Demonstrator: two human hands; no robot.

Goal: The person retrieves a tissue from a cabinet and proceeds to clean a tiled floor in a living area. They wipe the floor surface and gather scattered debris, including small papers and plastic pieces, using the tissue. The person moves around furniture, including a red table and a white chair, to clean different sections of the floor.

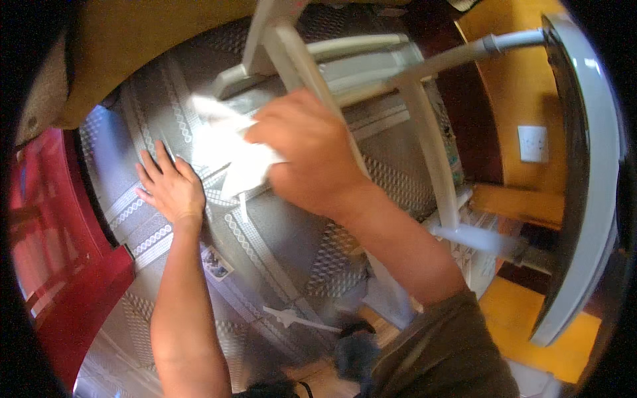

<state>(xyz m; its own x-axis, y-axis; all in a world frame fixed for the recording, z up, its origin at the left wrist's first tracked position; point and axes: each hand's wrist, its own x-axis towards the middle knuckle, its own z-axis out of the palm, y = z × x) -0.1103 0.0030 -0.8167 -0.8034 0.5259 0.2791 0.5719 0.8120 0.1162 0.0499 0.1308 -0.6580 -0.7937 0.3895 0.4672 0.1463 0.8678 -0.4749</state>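
Note:
My right hand (308, 149), blurred, has its fingers closed on a bright white, crumpled cloth or paper (244, 154). Glare washes out that piece's detail, and the hand covers part of it. My left hand (174, 189) lies palm down with fingers spread on the grey patterned floor covering (268, 234), left of the white piece. Close beside my right hand, a pale chair or stool frame (318, 74) stands tilted, its bars reaching up and to the right.
A red piece of furniture (74, 278) borders the left side. To the right is a curved grey rim (592, 149) before an orange wall with a white plate (532, 144). A small picture card (217, 263) and a thin white object (298, 318) lie on the floor.

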